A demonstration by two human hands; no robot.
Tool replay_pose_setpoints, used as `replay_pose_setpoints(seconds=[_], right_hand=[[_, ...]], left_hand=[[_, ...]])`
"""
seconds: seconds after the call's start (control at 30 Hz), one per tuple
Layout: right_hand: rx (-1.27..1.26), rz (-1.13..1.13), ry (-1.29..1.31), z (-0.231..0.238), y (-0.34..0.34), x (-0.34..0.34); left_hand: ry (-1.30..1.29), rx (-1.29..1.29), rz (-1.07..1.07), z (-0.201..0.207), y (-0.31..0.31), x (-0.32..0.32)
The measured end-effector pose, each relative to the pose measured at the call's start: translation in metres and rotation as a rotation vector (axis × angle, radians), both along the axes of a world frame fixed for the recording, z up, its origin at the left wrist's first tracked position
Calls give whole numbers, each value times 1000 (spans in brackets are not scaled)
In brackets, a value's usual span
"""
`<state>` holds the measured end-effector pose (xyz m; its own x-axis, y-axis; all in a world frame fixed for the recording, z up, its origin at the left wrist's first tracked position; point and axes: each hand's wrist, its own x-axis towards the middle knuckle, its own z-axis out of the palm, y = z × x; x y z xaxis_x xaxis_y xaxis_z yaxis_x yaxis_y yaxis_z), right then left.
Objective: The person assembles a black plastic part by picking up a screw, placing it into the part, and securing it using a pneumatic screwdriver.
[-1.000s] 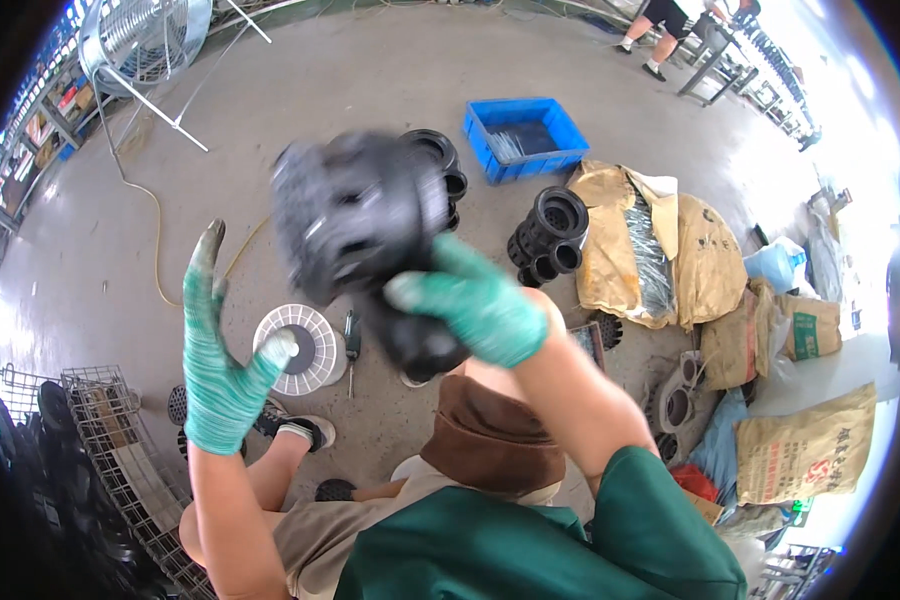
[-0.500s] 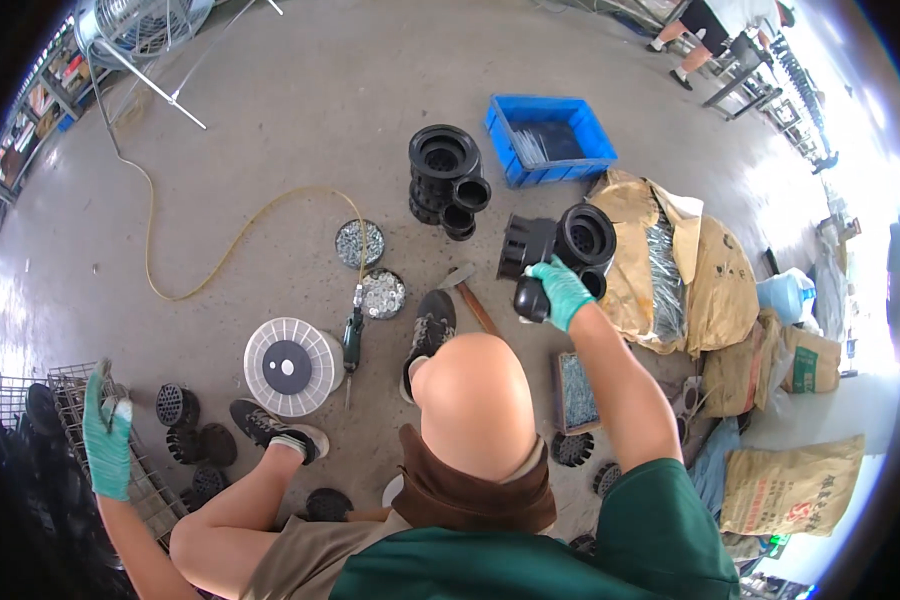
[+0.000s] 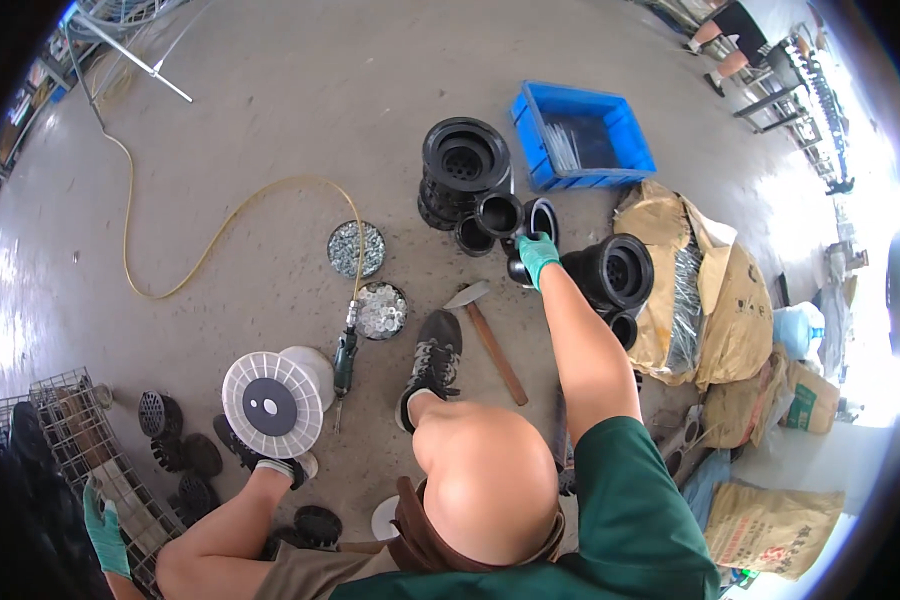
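Observation:
My right hand (image 3: 538,258), in a green glove, is closed on a black plastic pipe fitting (image 3: 543,218) with a round opening. That fitting is beside a stack of black drain bodies (image 3: 465,155) with side pipes; whether it touches the stack I cannot tell. Another black drain body (image 3: 625,270) lies right of my forearm. At the lower left, my gloved left hand (image 3: 105,528) is open, fingers stretched out, beside a wire basket (image 3: 70,420) and a dark heap of black parts (image 3: 45,505). No object shows in it.
A blue crate (image 3: 595,180) stands at the back. Bowls of screws (image 3: 356,250) and clear pieces (image 3: 381,311), a hammer (image 3: 495,355), a power screwdriver (image 3: 345,362) with yellow hose, and a white spool (image 3: 305,415) lie near my feet. Brown sacks (image 3: 735,310) are at right; a person (image 3: 735,45) stands far right.
My right hand has moved up and left toward the stack, now on a fitting beside it. My left hand has moved down toward the black heap. The whole view has shifted a little.

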<state>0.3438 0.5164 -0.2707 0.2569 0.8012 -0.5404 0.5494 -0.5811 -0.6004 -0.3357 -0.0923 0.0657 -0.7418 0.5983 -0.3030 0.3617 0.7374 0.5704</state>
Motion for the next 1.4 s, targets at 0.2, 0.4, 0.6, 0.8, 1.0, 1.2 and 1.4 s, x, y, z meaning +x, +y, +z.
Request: replay_pose_setpoints(seconds=[0.2,0.4,0.6,0.8,1.0,1.2,1.4], right_hand=[[-70,198,-617,-10,-14,-18],[191,502,-685,5,-26,-44],[247,804,-255,-10,-97,30],[-73,969,-265,-20,-218,-42],[-96,1147,-233,5,-288,-118],[-96,1283,-208,19,-336,-182],[-110,1347,-206,14,-362,-218]], left_hand=[[-118,-21,139,-16,-35,17],[-91,-120,95,-58,-102,51],[-137,-123,43,-114,-120,103],[-164,25,173,-168,-212,185],[-359,56,475,-203,-246,244],[-331,50,613,-242,-284,292],[-203,88,633,-210,-280,269]])
